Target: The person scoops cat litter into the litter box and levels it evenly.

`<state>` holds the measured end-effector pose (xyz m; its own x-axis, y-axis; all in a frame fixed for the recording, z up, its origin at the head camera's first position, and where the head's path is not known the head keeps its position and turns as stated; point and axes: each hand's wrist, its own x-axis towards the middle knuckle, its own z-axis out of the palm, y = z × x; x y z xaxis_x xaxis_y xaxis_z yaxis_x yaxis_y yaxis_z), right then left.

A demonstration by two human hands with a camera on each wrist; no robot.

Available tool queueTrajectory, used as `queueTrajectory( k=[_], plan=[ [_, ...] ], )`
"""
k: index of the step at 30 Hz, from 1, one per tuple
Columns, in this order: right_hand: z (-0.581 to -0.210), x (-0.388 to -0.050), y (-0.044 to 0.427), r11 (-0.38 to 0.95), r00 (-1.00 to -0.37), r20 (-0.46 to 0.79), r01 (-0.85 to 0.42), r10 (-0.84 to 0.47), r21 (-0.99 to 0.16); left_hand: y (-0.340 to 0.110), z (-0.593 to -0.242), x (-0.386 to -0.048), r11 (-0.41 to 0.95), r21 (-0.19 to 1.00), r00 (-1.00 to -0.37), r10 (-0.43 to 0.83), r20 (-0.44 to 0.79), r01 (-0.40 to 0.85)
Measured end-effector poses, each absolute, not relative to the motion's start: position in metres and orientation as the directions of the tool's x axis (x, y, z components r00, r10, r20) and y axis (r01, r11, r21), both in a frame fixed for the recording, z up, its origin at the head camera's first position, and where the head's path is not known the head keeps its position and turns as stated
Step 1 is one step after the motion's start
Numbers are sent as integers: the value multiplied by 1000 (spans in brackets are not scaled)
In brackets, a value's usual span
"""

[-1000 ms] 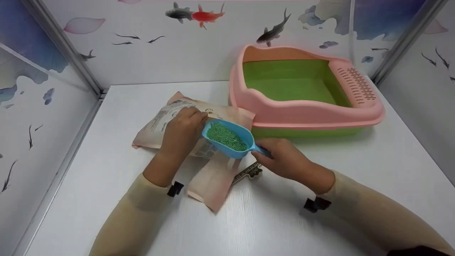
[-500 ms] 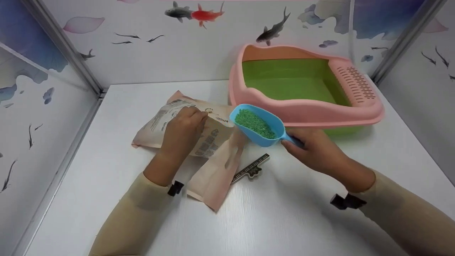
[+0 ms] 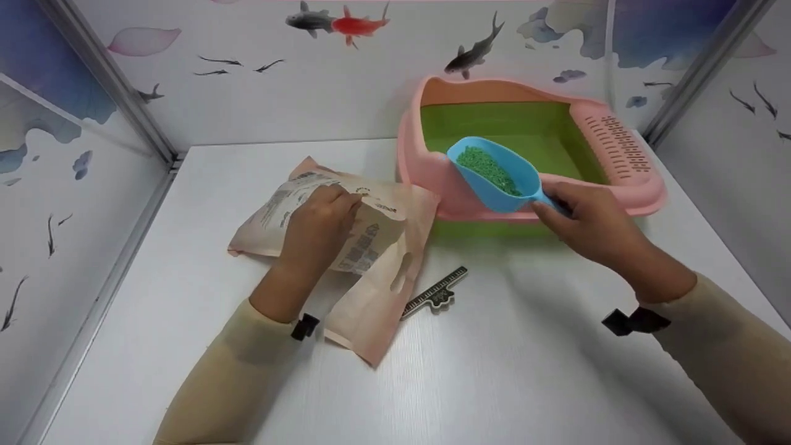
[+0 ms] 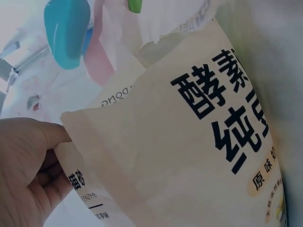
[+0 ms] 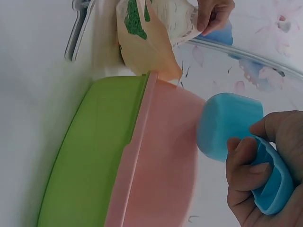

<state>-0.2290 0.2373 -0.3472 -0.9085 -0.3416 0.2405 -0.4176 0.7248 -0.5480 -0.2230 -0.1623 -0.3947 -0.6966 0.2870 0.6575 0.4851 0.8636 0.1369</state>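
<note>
My right hand (image 3: 596, 222) grips the handle of a blue scoop (image 3: 503, 203), its fingers curled round it in the right wrist view. Green pellets (image 3: 485, 168) fill much of the scoop, which hangs over the front rim of a pink and green litter box (image 3: 556, 196). My left hand (image 3: 321, 225) pinches the upper edge of an opened paper bag of cat litter (image 4: 142, 156), holding its mouth apart. More green pellets (image 5: 136, 20) show inside the bag in the right wrist view.
A dark ruler-like piece with a shaped lower edge (image 3: 437, 293) lies on the white table (image 3: 469, 383), just right of the bag's torn flap. Printed wall panels (image 3: 247, 105) close in the back and both sides.
My right hand has carried the loaded scoop from above the bag, rightward and away from me, to the litter box's front rim. The left hand has stayed on the bag.
</note>
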Motion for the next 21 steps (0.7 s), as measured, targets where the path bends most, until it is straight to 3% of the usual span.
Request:
queueTrajectory(
  k=[4,16,21],
  plan=[
    [-339,-238,245,760,-953,162,-303,-257,-576,-162,-394,-223,866,123,-694,294,658,484],
    [-322,-294,263,834,-985,61,-168,-160,-525,-163,-398,-224,862,125,-685,294,667,492],
    [-319,-315,268,863,-985,68,-172,-159,-476,-162,-397,-225,867,100,-674,302,674,489]
  ],
)
